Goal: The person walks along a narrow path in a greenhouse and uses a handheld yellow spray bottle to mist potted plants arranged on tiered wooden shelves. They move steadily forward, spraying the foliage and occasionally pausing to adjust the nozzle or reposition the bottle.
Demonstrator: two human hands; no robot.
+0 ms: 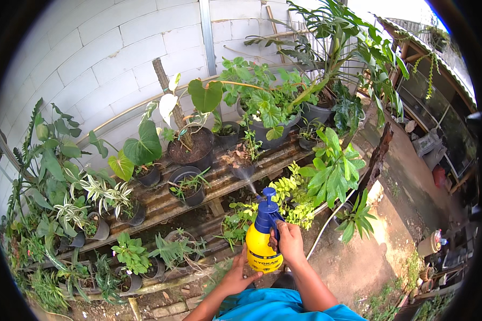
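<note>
My right hand [290, 242] grips the blue handle of a yellow pressure spray bottle [259, 245] in front of my body. My left hand [238, 277] rests against the lower left side of the bottle with its fingers spread; whether it bears the weight I cannot tell. A white mist leaves the blue nozzle [259, 197] toward a black pot [243, 170] with dry brown leaves and a thin green plant. Left of that pot stands another black pot [186, 192] with grassy shoots. Yellow-green foliage [293, 196] lies just beyond the bottle.
Potted plants stand on tiered corrugated shelving [156, 206] along a white block wall [124, 44]. A large-leaved plant [335, 172] and a dark wooden post [375, 160] rise at the right. A pale hose [325, 228] runs down beside the shelves. A brown bucket [427, 244] stands farther right.
</note>
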